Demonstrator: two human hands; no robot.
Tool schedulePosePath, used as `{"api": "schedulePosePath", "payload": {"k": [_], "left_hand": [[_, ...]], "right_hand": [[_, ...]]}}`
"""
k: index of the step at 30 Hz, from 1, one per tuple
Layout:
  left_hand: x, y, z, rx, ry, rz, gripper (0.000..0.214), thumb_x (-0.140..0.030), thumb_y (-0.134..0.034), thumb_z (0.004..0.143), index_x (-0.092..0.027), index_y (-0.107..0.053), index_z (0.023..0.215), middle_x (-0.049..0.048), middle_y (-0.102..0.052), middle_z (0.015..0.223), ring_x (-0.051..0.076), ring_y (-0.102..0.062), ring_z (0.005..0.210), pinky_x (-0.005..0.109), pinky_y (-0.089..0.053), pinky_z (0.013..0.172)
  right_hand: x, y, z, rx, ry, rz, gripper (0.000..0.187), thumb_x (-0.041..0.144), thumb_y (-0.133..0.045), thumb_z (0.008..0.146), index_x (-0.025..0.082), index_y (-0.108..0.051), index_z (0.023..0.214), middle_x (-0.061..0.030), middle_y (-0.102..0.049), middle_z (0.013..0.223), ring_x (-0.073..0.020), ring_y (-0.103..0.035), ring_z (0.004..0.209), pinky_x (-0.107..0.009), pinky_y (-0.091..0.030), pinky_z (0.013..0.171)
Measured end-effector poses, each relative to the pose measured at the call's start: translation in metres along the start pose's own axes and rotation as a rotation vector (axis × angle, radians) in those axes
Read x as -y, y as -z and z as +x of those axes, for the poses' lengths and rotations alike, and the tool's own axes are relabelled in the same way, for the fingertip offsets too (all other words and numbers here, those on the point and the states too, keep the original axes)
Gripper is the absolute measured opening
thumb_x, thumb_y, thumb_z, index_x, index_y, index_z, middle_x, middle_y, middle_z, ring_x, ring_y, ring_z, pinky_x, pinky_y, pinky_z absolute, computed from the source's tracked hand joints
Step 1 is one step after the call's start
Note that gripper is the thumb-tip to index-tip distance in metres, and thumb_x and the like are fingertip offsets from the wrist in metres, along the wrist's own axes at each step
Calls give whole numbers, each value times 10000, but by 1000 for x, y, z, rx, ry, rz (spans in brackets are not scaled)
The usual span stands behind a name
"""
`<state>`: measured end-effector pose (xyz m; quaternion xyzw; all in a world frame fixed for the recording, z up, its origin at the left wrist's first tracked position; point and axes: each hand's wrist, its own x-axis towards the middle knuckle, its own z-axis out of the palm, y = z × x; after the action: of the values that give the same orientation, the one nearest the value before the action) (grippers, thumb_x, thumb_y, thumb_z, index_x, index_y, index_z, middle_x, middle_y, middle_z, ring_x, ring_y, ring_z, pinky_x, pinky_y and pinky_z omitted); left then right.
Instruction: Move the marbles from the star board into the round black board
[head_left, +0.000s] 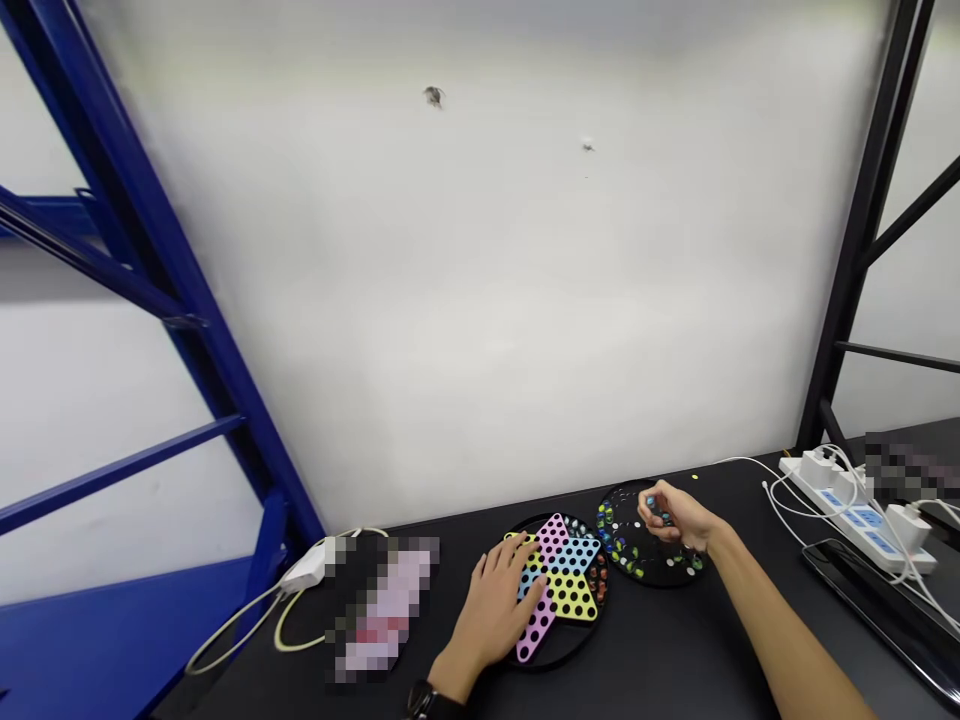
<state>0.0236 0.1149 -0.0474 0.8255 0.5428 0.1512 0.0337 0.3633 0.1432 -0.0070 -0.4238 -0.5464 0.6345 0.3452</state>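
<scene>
In the head view, the left hand [491, 615] rests with fingers released and spread on a round black board with a pastel star [570, 595] on the black bench [637, 650]. The right hand [679, 517] pinches a small blue marble [651, 503] above a round black tray of coloured marbles [637, 558].

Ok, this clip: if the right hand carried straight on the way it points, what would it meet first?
Probably the marbles along the left edge of the round black tray, just ahead of the right hand. Depth is unclear, so it may pass above them.
</scene>
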Motion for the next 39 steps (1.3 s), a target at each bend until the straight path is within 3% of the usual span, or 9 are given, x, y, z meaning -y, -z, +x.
{"api": "schedulePosePath", "payload": {"k": [4,8,12,17,21,26,29,34,39], "left_hand": [[-1,1,0,17,13,-1,480,-504,-382,959,-304,-520,1373,50,-481,1480,279,-409,1375,518,-329,1142],[0,1,-1,16,4,-4,484,-510,-379,961,-307,-515,1379,50,-482,1480,278,-414,1372,506,-332,1142],[-1,2,-1,28,13,-6,494,-513,-369,963,-308,-499,1393,53,-470,1490,284,-405,1378,520,-324,1143],[-3,5,-1,38,21,-2,488,-514,-381,956,-320,-499,1388,38,-474,1487,280,-404,1380,513,-324,1145],[-3,3,-1,21,12,3,476,-487,-404,949,-314,-501,1382,40,-485,1476,275,-418,1368,511,-325,1143],[-1,1,-1,-6,-3,2,467,-492,-397,953,-313,-518,1368,45,-494,1465,277,-426,1359,506,-338,1133],[-1,0,-1,7,7,-7,463,-495,-397,955,-320,-514,1367,38,-485,1473,277,-417,1366,522,-323,1140],[-1,-1,0,19,14,-12,479,-502,-396,957,-298,-503,1377,53,-475,1480,278,-403,1372,528,-309,1144],[-2,0,-1,22,-17,5,495,-503,-399,958,-286,-491,1393,65,-458,1495,276,-394,1375,506,-312,1143]], "right_hand": [[-15,-10,17,-249,120,-28,431,574,-418,880,211,-452,650,71,-358,531,-67,-237,404,-219,-212,429],[-34,-31,31,-480,167,-696,407,508,-518,890,189,-595,650,-26,-584,643,-159,-550,668,-250,-376,633],[-33,-50,28,-459,88,-1083,312,391,-460,951,207,-707,998,-117,-701,1018,-250,-627,981,-318,-407,820],[-27,-59,24,-423,47,-1187,245,373,-556,907,202,-719,970,-125,-699,1000,-261,-645,939,-333,-415,814],[-28,-56,29,-456,157,-897,233,403,-615,844,197,-675,751,-53,-659,791,-201,-614,790,-282,-409,718],[-19,-45,34,-383,170,154,433,635,-524,812,205,-556,782,82,-355,538,-65,-251,400,-207,-219,404],[-17,-44,36,-320,127,366,435,660,-493,799,225,-476,778,90,-328,559,-55,-181,387,-201,-144,367],[-19,-84,35,-367,179,4,534,647,-540,809,226,-297,589,78,-237,500,-64,-223,422,-226,-185,410],[-28,-154,19,-230,531,-755,417,419,-483,923,189,-470,576,5,-563,588,-113,-475,575,-249,-385,603]]}}
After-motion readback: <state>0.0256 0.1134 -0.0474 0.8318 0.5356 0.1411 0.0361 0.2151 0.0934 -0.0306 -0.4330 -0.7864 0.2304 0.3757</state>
